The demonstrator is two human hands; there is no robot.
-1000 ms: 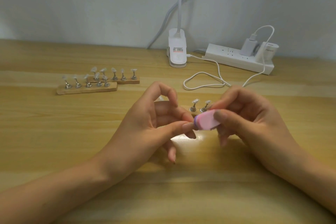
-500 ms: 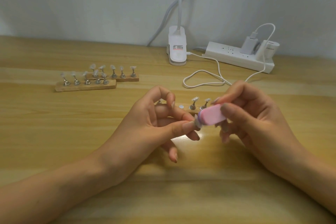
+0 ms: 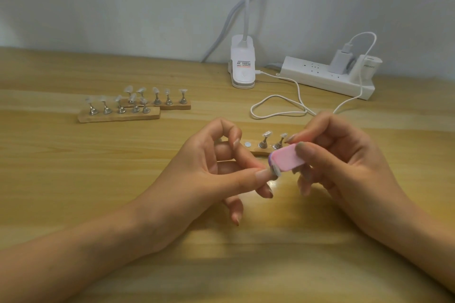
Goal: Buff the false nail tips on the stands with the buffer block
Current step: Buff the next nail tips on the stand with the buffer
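My right hand [image 3: 344,160] grips a pink buffer block [image 3: 286,159] with a purple end between thumb and fingers. My left hand [image 3: 209,174] pinches a small metal nail stand with a clear false nail tip [image 3: 276,170] between thumb and fingertips. The block's purple end lies against that tip, above the table. Just behind my hands lies a wooden stand bar [image 3: 258,151] with two upright pegs carrying nail tips [image 3: 267,134] and one bare magnet spot [image 3: 248,144]; its left part is hidden by my left hand.
Two more wooden bars with several nail tips on pegs [image 3: 123,115] [image 3: 172,106] lie at the back left. A white clip lamp [image 3: 243,66], a power strip with chargers [image 3: 327,77] and a looped white cable [image 3: 278,108] stand at the back against the wall.
The buffer block has shifted slightly right and its outer end has tipped up against the nail tip. My left hand keeps its pinch on the stand in nearly the same spot.
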